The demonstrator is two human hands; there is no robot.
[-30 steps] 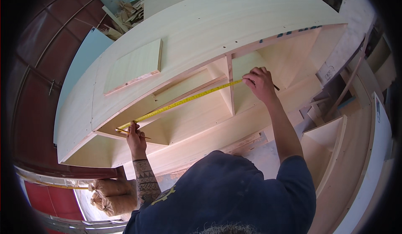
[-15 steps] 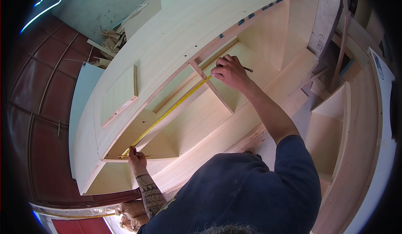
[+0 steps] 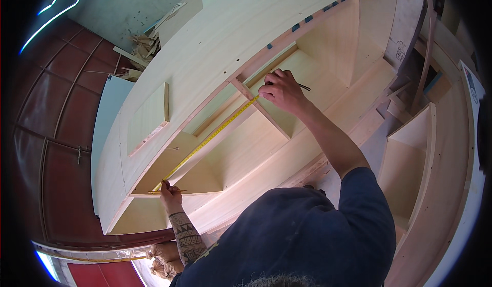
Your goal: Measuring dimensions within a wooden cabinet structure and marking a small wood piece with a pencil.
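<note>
Since the earlier frame the view has closed in; both hands have kept their places. Left hand (image 3: 170, 197) pinches the yellow tape measure (image 3: 210, 139) at the cabinet shelf edge (image 3: 177, 193); right hand (image 3: 283, 91), clenched on the tape's far end and a dark pencil (image 3: 304, 87), rests by the divider (image 3: 259, 107). Tape looks stretched; no mark visible yet.

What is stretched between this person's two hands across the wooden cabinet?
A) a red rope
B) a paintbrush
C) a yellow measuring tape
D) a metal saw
C: a yellow measuring tape runs from the left hand to the right hand over the pale wooden cabinet.
</note>
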